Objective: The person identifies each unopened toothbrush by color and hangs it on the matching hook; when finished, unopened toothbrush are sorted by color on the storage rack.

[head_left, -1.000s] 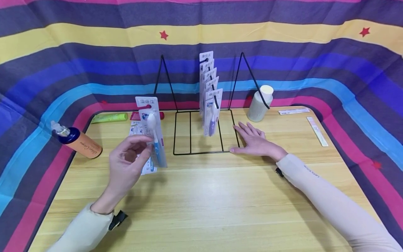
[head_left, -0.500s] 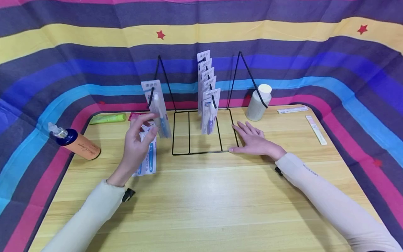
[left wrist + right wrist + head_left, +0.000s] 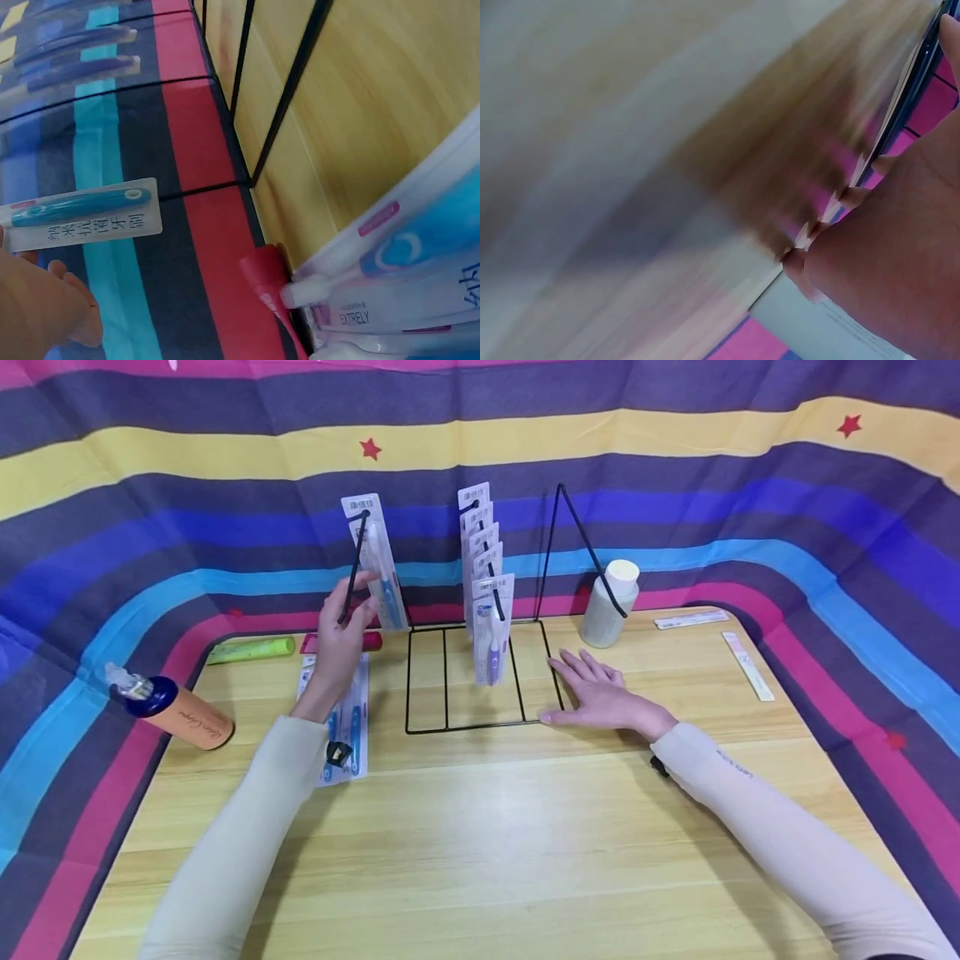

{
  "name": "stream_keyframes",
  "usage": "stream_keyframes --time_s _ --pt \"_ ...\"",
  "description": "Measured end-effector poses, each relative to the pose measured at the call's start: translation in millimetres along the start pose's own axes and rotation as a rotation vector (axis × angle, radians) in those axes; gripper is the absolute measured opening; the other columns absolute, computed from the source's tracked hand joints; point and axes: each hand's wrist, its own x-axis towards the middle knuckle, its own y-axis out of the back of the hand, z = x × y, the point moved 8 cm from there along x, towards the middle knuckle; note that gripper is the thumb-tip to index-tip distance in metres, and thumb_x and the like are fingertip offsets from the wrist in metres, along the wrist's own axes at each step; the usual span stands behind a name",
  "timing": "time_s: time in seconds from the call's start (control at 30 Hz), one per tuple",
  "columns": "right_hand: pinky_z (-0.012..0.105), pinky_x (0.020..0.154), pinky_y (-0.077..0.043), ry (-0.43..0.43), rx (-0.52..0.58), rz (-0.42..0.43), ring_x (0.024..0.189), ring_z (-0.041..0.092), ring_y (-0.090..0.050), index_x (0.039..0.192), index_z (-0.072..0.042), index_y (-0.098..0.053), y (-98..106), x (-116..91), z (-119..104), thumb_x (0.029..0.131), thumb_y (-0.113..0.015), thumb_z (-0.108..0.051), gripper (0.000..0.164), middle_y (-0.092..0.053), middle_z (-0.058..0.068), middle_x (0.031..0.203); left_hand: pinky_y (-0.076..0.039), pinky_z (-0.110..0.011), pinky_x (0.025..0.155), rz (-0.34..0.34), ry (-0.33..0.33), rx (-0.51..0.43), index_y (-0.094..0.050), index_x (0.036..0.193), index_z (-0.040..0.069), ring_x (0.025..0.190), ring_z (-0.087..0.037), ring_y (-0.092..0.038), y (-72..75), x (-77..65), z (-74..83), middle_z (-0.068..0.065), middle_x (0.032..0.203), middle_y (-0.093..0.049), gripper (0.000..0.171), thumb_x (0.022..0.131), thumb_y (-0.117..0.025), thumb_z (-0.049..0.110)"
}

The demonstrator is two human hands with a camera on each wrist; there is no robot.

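A black wire rack (image 3: 446,677) stands on the table with hooks slanting forward. On its left hook hangs a packaged blue toothbrush (image 3: 384,564), also seen as a packaged toothbrush (image 3: 86,214) in the left wrist view. My left hand (image 3: 343,631) is by its lower left edge, index finger and thumb touching it but apart from each other. Several packaged toothbrushes (image 3: 491,639) hang in a row on the middle hook. With spread fingers my right hand (image 3: 596,700) rests at the right side of the rack's base; in the right wrist view its fingers (image 3: 851,196) are partly visible.
Under my left forearm lie packaged blue toothbrushes (image 3: 354,727). Beyond them are a red tube (image 3: 371,641) and a green tube (image 3: 251,650). An orange bottle (image 3: 187,714) lies at left. A white bottle (image 3: 609,606) stands behind the rack's right hook; thin white packets (image 3: 747,667) lie at right.
My left hand moved the packaged blue toothbrush from the table's left side onto the left hook, then back along it; its grip has loosened. My right hand stayed on the rack.
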Motion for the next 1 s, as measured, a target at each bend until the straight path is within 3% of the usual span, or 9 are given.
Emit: stream_keyframes --time_s 0.13,0.27,0.4,0.5,0.63,0.83,0.93,1.0 --pt "0.074 0.123 -0.006 0.012 0.001 0.001 0.165 0.042 0.007 0.177 -0.017 -0.013 -1.2 3.4 -3.6 0.097 -0.062 -0.077 0.112 -0.001 0.012 0.183 -0.045 -0.031 0.1 0.027 -0.015 -0.019 -0.066 0.146 0.004 0.127 -0.02 -0.054 8.6 7.4 -9.2 -0.008 0.146 -0.064 0.039 0.11 -0.058 0.012" --pt "0.075 0.122 -0.006 0.017 0.017 0.012 0.165 0.045 0.006 0.177 -0.014 -0.014 -2.3 3.2 -4.3 0.097 -0.063 -0.076 0.112 -0.002 0.014 0.183 -0.044 -0.03 0.097 0.024 -0.031 -0.035 -0.067 0.145 0.001 0.123 -0.026 -0.054 13.5 5.7 -11.1 -0.012 0.145 -0.064 0.037 0.111 -0.057 0.01" --pt "0.076 0.121 -0.006 0.019 0.02 0.016 0.165 0.046 0.006 0.177 -0.013 -0.014 -2.4 1.1 -1.7 0.097 -0.063 -0.076 0.112 -0.002 0.015 0.183 -0.045 -0.028 0.096 0.081 -0.054 -0.007 -0.071 0.137 -0.004 0.119 -0.026 -0.06 26.1 -8.7 -4.8 -0.017 0.135 -0.07 0.03 0.111 -0.058 0.005" --pt "0.076 0.121 -0.006 0.012 0.01 0.015 0.165 0.045 0.007 0.177 -0.013 -0.014 -0.5 -1.1 -0.1 0.097 -0.063 -0.076 0.112 -0.001 0.015 0.183 -0.046 -0.027 0.095 0.152 -0.026 0.083 -0.074 0.133 -0.001 0.116 -0.019 -0.064 42.9 -27.9 -1.0 -0.01 0.128 -0.075 0.028 0.111 -0.061 0.009" --pt "0.074 0.122 -0.007 0.004 0.01 0.01 0.165 0.044 0.007 0.177 -0.014 -0.013 0.8 -2.2 -2.9 0.098 -0.063 -0.074 0.111 -0.001 0.014 0.183 -0.045 -0.025 0.091 0.184 0.108 0.196 -0.074 0.137 0.006 0.114 -0.013 -0.064 72.1 -59.7 -5.1 0.003 0.123 -0.077 0.029 0.111 -0.063 0.016" --pt "0.074 0.121 -0.007 0.007 0.02 0.007 0.165 0.044 0.007 0.177 -0.014 -0.014 1.7 -2.5 -5.4 0.098 -0.064 -0.073 0.111 -0.002 0.014 0.183 -0.051 -0.018 0.086 0.188 0.442 0.227 -0.068 0.146 0.01 0.111 -0.012 -0.061 117.5 -108.2 -35.7 0.0 0.122 -0.071 0.038 0.109 -0.061 0.009" --pt "0.075 0.121 -0.007 0.007 0.021 0.012 0.165 0.044 0.007 0.177 -0.014 -0.014 2.4 -2.6 -5.3 0.098 -0.064 -0.073 0.11 -0.002 0.014 0.183 -0.051 -0.018 0.083 0.069 0.563 0.321 -0.056 0.158 0.008 0.111 -0.015 -0.055 123.1 -123.1 -49.8 -0.013 0.134 -0.061 0.05 0.109 -0.064 0.014" --pt "0.075 0.121 -0.007 0.006 0.017 0.011 0.165 0.044 0.007 0.177 -0.015 -0.014 1.2 -2.5 -4.8 0.098 -0.063 -0.075 0.111 -0.002 0.014 0.183 -0.049 -0.021 0.085 -0.043 0.599 0.388 -0.044 0.165 0.005 0.116 -0.021 -0.052 120.2 -128.2 -56.0 -0.023 0.142 -0.054 0.061 0.109 -0.066 0.016"
